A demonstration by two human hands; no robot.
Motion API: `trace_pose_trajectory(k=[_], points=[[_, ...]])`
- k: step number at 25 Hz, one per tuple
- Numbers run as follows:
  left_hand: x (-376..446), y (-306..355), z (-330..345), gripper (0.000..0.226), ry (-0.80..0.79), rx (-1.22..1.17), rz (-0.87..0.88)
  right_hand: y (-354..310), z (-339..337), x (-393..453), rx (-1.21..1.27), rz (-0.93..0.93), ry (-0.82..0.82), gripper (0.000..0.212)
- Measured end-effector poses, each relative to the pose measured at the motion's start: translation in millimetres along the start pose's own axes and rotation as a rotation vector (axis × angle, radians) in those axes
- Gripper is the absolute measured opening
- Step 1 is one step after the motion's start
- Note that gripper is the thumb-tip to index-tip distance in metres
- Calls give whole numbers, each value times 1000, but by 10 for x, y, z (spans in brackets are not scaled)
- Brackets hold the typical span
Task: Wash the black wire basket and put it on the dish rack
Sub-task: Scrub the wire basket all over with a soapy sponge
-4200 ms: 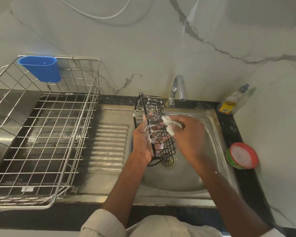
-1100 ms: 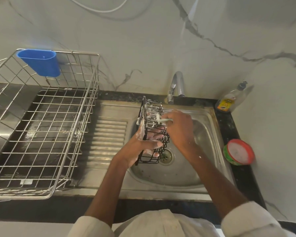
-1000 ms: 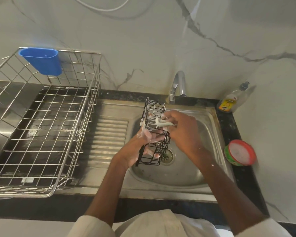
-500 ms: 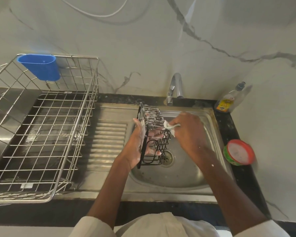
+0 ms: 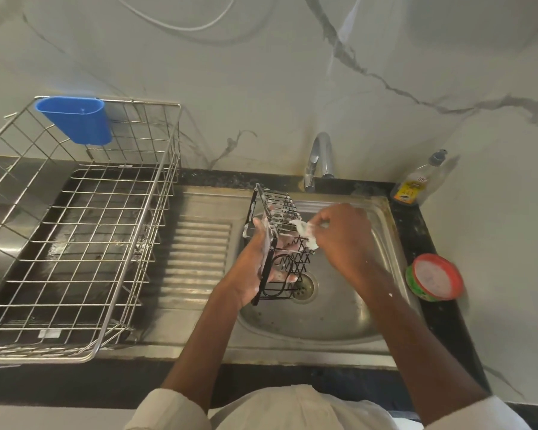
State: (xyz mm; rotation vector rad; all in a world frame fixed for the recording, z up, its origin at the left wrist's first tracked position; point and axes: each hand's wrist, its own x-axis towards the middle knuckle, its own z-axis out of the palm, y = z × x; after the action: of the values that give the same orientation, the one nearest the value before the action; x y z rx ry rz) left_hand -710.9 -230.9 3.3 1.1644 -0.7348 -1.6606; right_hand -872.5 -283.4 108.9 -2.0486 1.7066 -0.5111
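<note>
**Soapy basket held over the sink**

Since half a second ago the black wire basket (image 5: 278, 243) has barely shifted; it stays on end above the stainless steel sink basin (image 5: 348, 311), and the right hand (image 5: 342, 234) has kept its place at the basket's upper right side. The left hand (image 5: 258, 268) grips the basket's left long side, fingers curled round through the wires, with foam on them. The right hand's grip is closed on a small white soapy scrubber (image 5: 305, 231), pressed against the basket's wires; what kind of pad it is cannot be told through the lather. The basket's lower end hangs just above the round drain (image 5: 306, 287) of the sink.

Behind the sink stands the curved chrome tap (image 5: 319, 159). Left of the sink, past the ribbed draining board (image 5: 199, 252), sits the large silver wire dish rack (image 5: 84, 231), with a blue plastic cutlery cup (image 5: 75, 119) hung on its back rail. Right of the sink, on the dark bench (image 5: 416, 225), stand a clear dish-soap bottle with a yellow label (image 5: 416, 181) and a round red-rimmed green tub of white paste (image 5: 434, 277).
</note>
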Motion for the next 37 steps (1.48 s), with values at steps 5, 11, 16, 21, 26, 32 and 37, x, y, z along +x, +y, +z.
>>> trace_pose_trajectory(k=[5, 11, 16, 21, 26, 32, 37], points=[[-12, 9, 48, 72, 10, -5, -9, -158, 70, -43, 1017, 246, -188, 27], [-19, -19, -25, 73, -5, -41, -4, 119, 43, 73, -95, -154, -106, 22], [-12, 21, 5, 75, 7, 3, -14, 271, -12, 140, 7, -104, -206, 16], [-55, 23, 48, 70, -13, -18, -19, 14, -214, 334, 654, 17, -534, 21], [-28, -9, 28, 81, -52, -28, -14, 25, 156, 485, 12, -83, -137, 27], [-6, 36, 82, 71, 56, -31, -19, -175, 252, 147, 170, -128, 15, 31], [32, 77, 165, 51, 120, -177, -27, -249, 262, -201, 685, -45, -66, 36]])
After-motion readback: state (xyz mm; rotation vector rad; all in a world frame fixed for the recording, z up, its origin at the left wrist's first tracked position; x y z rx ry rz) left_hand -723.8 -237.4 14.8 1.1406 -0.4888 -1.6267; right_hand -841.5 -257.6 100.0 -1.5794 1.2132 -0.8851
